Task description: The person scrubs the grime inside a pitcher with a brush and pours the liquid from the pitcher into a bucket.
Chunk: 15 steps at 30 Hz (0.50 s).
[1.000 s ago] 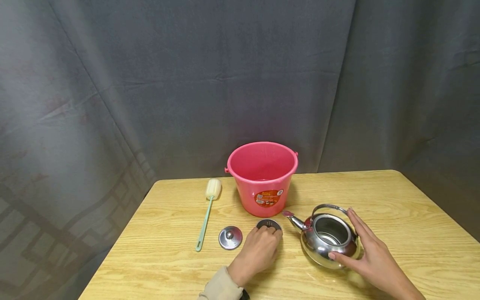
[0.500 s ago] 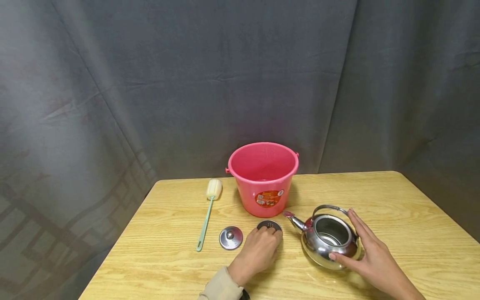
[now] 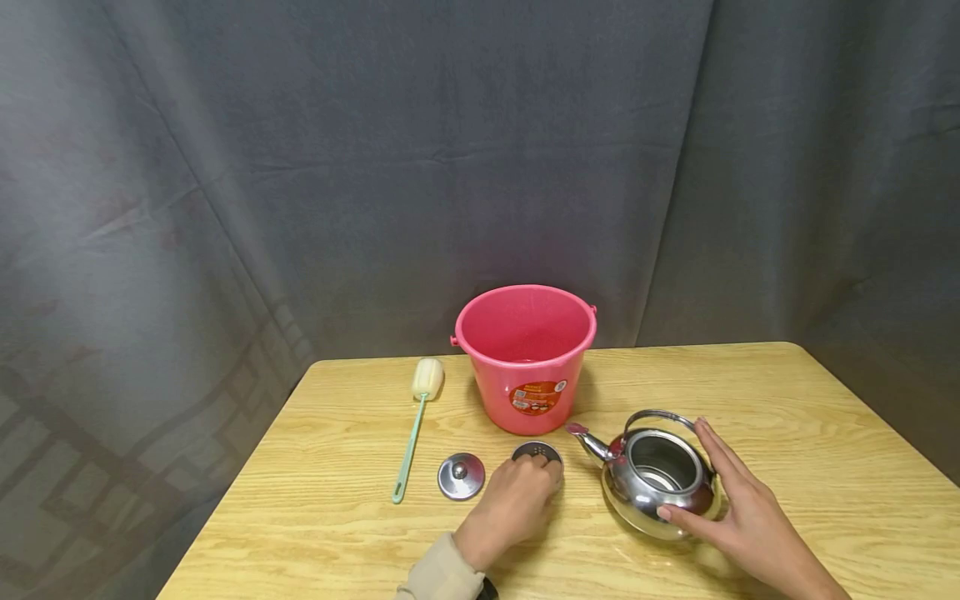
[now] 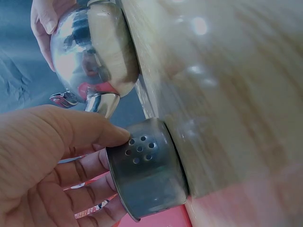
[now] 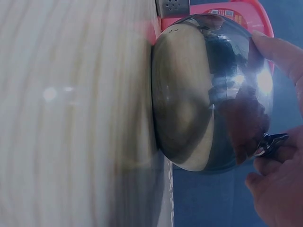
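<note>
A small perforated metal tea strainer (image 4: 147, 179) stands on the wooden table, its rim up. My left hand (image 3: 516, 502) pinches it at the rim, thumb on the near side and fingers on the far side in the left wrist view. To its right sits a shiny steel kettle (image 3: 637, 496), lidless, its spout pointing towards the bucket and its handle raised. My right hand (image 3: 742, 517) holds the kettle's right side, the thumb on its body and the fingers by the handle's base. The round kettle lid (image 3: 461, 477) lies knob up, left of the strainer.
A pink bucket (image 3: 498, 392) stands behind the strainer, near the table's back edge. On the left lies a sponge brush (image 3: 411, 446) with a pale green handle. Grey cloth (image 3: 450, 167) hangs behind the wooden table (image 3: 300, 517).
My left fingers have shifted very slightly on the strainer. The right hand and the kettle have stayed in place.
</note>
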Each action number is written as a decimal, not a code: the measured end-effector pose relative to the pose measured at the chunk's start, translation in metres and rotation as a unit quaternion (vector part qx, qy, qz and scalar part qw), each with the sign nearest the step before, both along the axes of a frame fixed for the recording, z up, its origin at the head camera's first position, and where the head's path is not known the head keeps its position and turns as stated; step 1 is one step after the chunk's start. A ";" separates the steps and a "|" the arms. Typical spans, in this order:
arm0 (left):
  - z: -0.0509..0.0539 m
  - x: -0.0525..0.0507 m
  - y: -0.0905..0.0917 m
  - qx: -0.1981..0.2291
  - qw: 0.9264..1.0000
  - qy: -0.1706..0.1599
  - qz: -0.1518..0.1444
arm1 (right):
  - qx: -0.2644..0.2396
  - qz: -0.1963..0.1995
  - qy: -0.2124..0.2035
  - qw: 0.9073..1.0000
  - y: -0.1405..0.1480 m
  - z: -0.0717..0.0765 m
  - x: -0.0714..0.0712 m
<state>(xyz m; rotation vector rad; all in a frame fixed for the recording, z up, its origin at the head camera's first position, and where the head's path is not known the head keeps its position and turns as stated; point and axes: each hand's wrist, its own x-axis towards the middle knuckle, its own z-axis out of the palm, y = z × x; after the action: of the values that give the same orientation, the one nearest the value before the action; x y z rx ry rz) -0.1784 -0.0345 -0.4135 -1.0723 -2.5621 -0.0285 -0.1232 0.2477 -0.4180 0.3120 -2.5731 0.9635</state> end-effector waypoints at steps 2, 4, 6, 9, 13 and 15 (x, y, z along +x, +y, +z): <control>0.000 -0.001 -0.001 0.005 1.000 -0.002 -0.004 | 0.000 0.002 0.003 1.000 0.000 0.000 0.000; 0.000 -0.002 -0.002 0.012 1.000 -0.006 -0.008 | 0.001 0.003 0.006 1.000 0.000 0.001 0.000; 0.000 -0.002 -0.003 0.022 1.000 -0.012 -0.011 | 0.001 0.006 0.008 1.000 -0.001 0.000 0.000; 0.001 -0.003 -0.005 0.036 0.999 -0.026 -0.017 | 0.001 0.009 0.011 1.000 -0.002 0.000 0.001; 0.005 -0.003 -0.006 0.048 0.998 -0.042 -0.029 | 0.002 0.009 0.017 1.000 -0.002 0.000 0.001; 0.007 -0.002 -0.007 0.058 0.996 -0.052 -0.034 | 0.005 0.008 0.018 1.000 -0.002 0.000 0.002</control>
<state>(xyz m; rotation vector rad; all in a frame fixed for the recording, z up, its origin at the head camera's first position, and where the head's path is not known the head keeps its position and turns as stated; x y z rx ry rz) -0.1806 -0.0417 -0.4067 -1.1419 -2.5785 -0.2531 -0.1215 0.2456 -0.4180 0.3500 -2.5467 0.9415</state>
